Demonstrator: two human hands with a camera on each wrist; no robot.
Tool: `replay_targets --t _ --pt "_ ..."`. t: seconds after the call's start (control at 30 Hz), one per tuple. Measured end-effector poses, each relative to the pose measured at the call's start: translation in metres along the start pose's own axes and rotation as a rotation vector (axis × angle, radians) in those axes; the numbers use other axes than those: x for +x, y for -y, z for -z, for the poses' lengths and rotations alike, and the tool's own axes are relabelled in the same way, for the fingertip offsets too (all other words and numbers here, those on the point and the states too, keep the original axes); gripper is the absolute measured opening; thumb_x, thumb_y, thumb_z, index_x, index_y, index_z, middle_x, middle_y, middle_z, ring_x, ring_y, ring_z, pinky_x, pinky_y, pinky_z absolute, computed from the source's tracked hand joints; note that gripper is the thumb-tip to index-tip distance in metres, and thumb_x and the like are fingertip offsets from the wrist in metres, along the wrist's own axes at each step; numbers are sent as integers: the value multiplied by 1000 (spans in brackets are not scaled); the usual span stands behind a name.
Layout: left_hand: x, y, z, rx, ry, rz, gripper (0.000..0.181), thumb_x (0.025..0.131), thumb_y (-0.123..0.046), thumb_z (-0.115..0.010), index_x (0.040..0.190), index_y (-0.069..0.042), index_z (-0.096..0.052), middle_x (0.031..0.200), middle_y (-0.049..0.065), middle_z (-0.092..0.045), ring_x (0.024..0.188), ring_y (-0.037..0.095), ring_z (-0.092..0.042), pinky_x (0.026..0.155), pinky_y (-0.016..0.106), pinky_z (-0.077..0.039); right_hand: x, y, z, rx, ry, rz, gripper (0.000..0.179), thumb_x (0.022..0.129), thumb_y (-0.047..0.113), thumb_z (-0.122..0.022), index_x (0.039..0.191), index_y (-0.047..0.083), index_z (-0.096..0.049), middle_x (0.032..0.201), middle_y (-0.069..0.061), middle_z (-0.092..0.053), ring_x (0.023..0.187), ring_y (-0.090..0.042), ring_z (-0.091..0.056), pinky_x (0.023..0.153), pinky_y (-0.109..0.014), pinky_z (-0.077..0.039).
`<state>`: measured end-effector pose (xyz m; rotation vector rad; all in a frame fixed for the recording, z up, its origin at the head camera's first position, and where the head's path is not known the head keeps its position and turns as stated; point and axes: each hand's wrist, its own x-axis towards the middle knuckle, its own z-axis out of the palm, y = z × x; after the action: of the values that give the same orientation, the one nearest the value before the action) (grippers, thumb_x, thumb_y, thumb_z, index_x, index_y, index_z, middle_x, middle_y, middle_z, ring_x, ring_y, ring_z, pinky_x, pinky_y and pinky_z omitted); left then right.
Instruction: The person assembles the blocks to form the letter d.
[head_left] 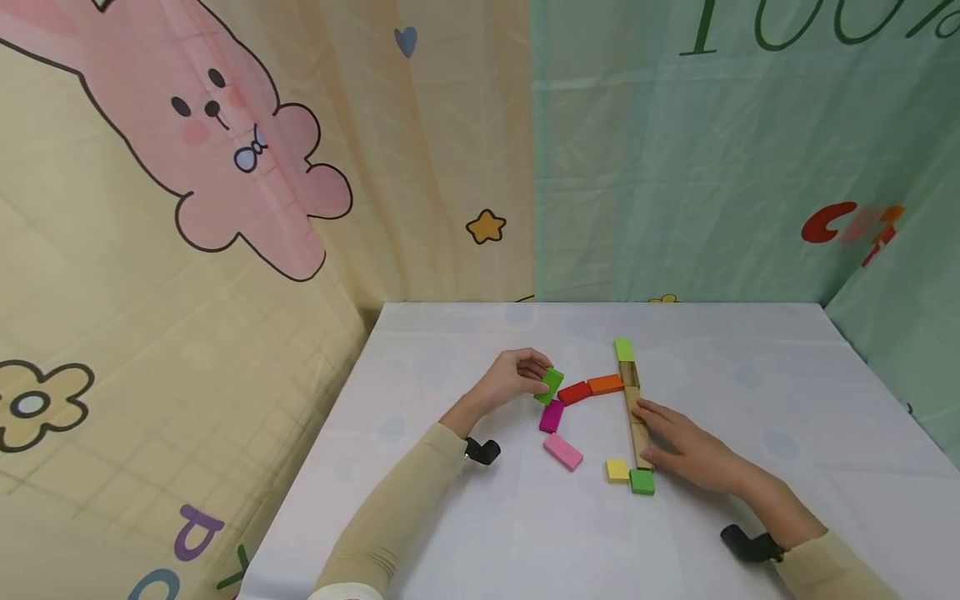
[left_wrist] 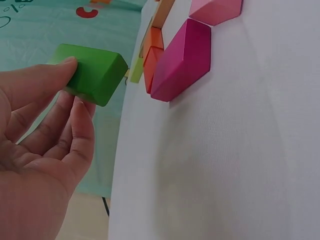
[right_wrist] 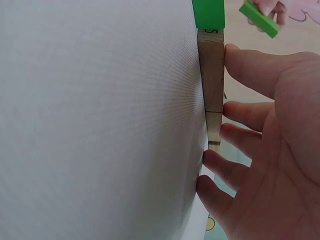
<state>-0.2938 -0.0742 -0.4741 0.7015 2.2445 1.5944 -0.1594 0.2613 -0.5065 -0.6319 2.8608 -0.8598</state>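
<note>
My left hand (head_left: 513, 377) pinches a green block (left_wrist: 97, 75) between thumb and fingers, raised off the white table. Just below and right of it lie a magenta block (head_left: 552, 416), a red block (head_left: 575, 393) and an orange block (head_left: 605, 384), placed end to end in a bent line. The orange one reaches a straight row of plain wooden blocks (head_left: 633, 406). Along that row's right side my right hand (head_left: 693, 450) rests with extended fingers, its thumb and fingertips touching the wood (right_wrist: 212, 75). A lime block (head_left: 624, 349) caps the row's far end.
At the near end of the row sits another green block (head_left: 642, 482), with a yellow block (head_left: 617, 471) beside it. A pink block (head_left: 562, 452) lies below the magenta one. Printed curtains (head_left: 450, 150) hang behind the white table (head_left: 465, 533).
</note>
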Motion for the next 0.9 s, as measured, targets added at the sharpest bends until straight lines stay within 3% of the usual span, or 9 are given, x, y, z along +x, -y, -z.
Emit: replay_targets --t 0.43,0.9 --pt "4 -5 -17 15 67 -27 29 87 -8 -79 113 -17 -70 106 0 -68 98 17 -64 85 28 -55 0 1 -2 -8 -17 24 74 98 46 -62 156 7 -36 162 -17 -27 144 -46 -27 105 -68 -33" --pt "8 -11 -43 53 139 -25 29 86 -7 -80 112 -17 -70 103 -3 -68 95 11 -65 84 24 -55 2 4 1 -7 13 -21 77 98 51 -60 157 9 -35 162 -16 -26 145 -45 -26 106 -68 -32"
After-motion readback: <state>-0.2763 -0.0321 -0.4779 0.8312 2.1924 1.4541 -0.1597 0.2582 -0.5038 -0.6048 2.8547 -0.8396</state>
